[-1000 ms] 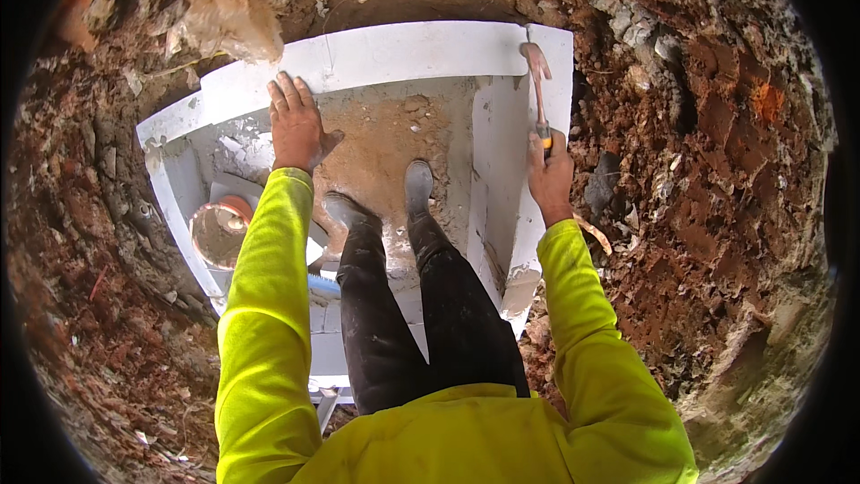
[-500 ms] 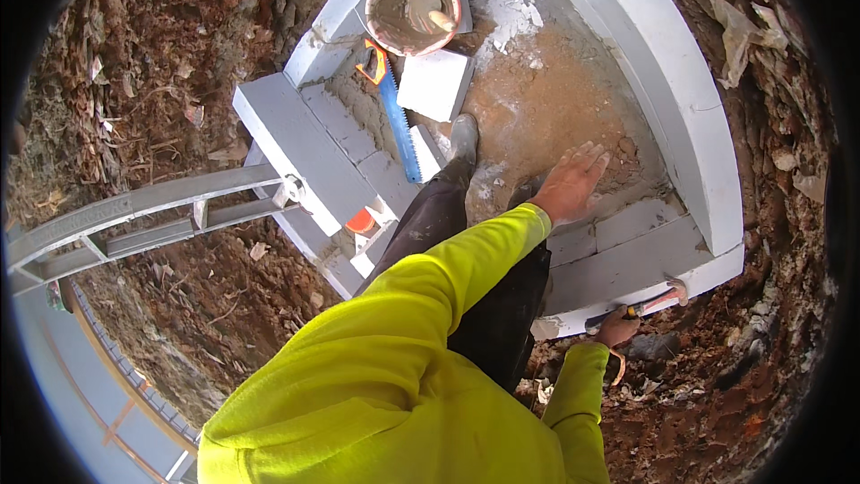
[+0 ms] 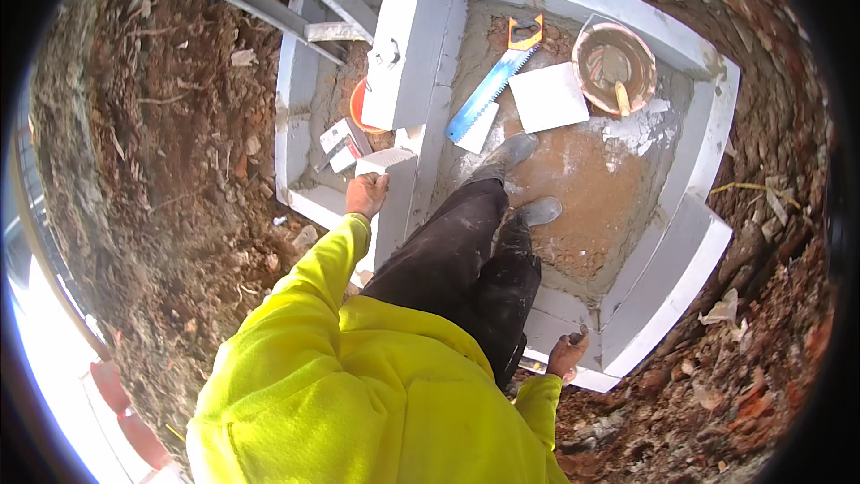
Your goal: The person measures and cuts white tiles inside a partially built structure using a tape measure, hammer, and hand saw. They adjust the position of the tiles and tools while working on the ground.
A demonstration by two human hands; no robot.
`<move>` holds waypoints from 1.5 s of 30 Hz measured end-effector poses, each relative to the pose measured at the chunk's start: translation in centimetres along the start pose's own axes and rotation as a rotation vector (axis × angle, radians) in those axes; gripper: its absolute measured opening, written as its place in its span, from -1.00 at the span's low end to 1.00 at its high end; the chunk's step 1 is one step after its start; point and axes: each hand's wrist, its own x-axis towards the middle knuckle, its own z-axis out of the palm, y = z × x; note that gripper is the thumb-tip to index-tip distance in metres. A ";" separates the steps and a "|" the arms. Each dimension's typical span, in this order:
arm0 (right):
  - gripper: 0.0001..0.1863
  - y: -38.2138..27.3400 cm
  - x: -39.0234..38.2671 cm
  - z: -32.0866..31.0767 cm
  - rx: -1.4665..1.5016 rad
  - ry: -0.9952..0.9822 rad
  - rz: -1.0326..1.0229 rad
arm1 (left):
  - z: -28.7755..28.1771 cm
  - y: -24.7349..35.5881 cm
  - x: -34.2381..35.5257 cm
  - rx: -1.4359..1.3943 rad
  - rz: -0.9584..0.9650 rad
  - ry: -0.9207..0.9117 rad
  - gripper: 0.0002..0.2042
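My left hand (image 3: 365, 194) is closed on the near edge of a pale, flat piece with a ridged face (image 3: 387, 161), beside the left block wall (image 3: 405, 45). Its exact kind is unclear. My right hand (image 3: 566, 355) is low at the near block wall (image 3: 560, 324), its fingers curled and partly hidden; what they hold cannot be made out. A bit of yellow and dark handle (image 3: 534, 365) shows beside that hand. Past my boots lie a blue handsaw (image 3: 493, 94) with an orange grip and a white block (image 3: 549, 99). A mortar bucket (image 3: 614, 67) with a tool in it stands beside them.
White block walls (image 3: 717, 125) enclose the mortar-smeared ground where I stand. An aluminium ladder (image 3: 331, 31) leans in at upper left. An orange bucket (image 3: 365, 108) and a white box (image 3: 344, 144) sit in the left compartment. Rough brown soil (image 3: 179, 197) surrounds the walls.
The view has swung left. My left hand has gone from above the ground inside the walls to the pale ridged piece. The hammer by my right hand no longer shows its head.
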 end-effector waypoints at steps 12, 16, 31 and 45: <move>-0.78 -4.6 12.8 -7.0 -0.605 -0.535 -0.175 | 0.5 -11.6 6.4 -0.302 -0.117 0.305 -0.77; -0.74 -24.3 11.7 16.8 -0.399 -0.662 -0.540 | 2.1 -12.5 15.5 -0.371 -0.141 0.247 -0.76; -0.80 -21.4 7.5 40.9 -0.152 -0.801 -0.316 | 11.3 -18.9 42.1 0.286 -0.033 0.195 -0.53; -0.83 -17.3 11.2 28.4 -0.160 -0.672 -0.069 | 8.0 -28.9 37.9 -0.757 -0.620 0.266 -0.71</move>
